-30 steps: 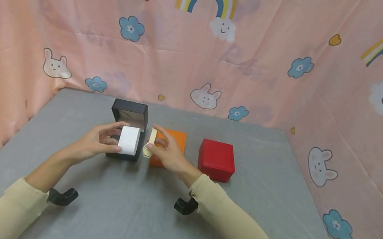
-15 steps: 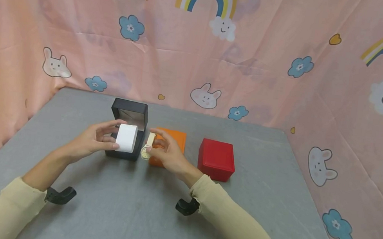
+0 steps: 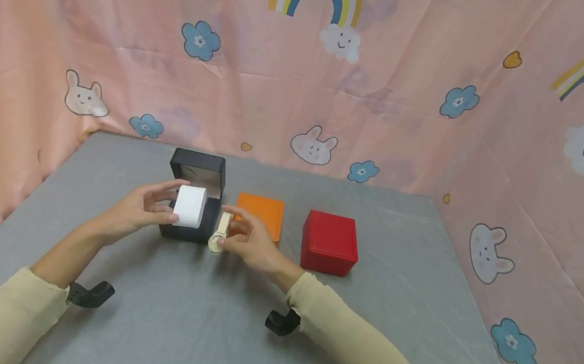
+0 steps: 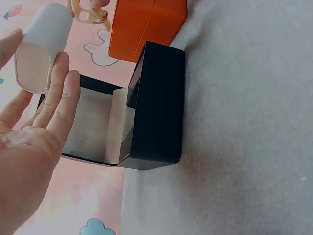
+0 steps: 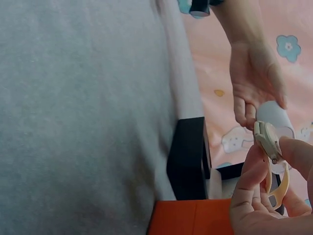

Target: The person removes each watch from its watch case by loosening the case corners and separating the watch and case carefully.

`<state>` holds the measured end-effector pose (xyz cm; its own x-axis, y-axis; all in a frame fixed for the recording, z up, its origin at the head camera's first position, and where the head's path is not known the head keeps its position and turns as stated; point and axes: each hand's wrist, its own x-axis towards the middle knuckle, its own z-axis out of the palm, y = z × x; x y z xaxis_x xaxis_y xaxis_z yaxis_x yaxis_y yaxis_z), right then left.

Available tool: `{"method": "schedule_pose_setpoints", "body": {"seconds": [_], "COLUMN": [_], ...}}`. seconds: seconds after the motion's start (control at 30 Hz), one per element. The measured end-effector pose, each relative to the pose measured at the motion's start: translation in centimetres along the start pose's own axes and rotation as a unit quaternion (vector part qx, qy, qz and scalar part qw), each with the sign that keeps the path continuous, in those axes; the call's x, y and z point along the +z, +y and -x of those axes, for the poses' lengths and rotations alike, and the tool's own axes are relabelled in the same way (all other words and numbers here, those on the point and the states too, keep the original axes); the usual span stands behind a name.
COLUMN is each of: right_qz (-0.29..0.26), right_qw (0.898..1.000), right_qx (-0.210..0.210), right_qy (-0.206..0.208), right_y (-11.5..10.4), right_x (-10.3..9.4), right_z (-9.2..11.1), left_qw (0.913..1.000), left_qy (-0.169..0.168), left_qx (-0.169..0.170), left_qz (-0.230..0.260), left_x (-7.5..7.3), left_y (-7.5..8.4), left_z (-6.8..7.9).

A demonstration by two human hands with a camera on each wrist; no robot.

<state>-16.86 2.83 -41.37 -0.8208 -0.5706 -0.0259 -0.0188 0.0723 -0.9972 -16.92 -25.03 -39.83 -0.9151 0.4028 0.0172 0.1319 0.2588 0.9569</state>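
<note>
While above black box (image 3: pixel 195 195): left hand (image 3: pixel 141 211) pinching white cushion (image 3: pixel 189 206), right hand (image 3: pixel 247 240) pinching watch (image 3: pixel 220 231) just beside; box's pale lining seen only from left wrist.

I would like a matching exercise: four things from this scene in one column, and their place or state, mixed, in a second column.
1. white cushion
2. watch
3. black box
4. red box

a. closed, rightmost of the boxes on the table
b. held by the left hand
c. open, lid up
d. pinched by the right hand

Pairs: 1-b, 2-d, 3-c, 4-a
</note>
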Motion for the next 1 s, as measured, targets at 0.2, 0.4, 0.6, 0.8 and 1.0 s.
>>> {"method": "schedule_pose_setpoints", "body": {"seconds": [0.2,0.4,0.6,0.8,1.0], "right_qz": [0.004,0.015,0.029,0.033,0.029], "right_qw": [1.000,1.000,0.999,0.998,0.998], "right_qx": [0.012,0.026,0.036,0.042,0.046], "right_qy": [0.005,-0.004,-0.014,-0.018,-0.033], "right_y": [0.3,0.4,0.4,0.6,0.8], "right_x": [0.4,0.6,0.9,1.3,1.6], "right_z": [0.2,0.5,0.7,1.0,1.1], "left_qw": [0.9999,0.9999,0.9997,0.9998,0.9995], "left_qy": [0.004,0.004,0.010,0.009,0.009], "left_qx": [-0.004,-0.007,-0.013,-0.012,-0.017], "left_qz": [-0.014,-0.014,-0.020,-0.017,-0.025], "left_x": [-0.2,-0.4,-0.6,-0.7,-0.7], "left_y": [0.0,0.1,0.2,0.1,0.0], "left_z": [-0.1,-0.3,-0.3,-0.4,-0.4]}}
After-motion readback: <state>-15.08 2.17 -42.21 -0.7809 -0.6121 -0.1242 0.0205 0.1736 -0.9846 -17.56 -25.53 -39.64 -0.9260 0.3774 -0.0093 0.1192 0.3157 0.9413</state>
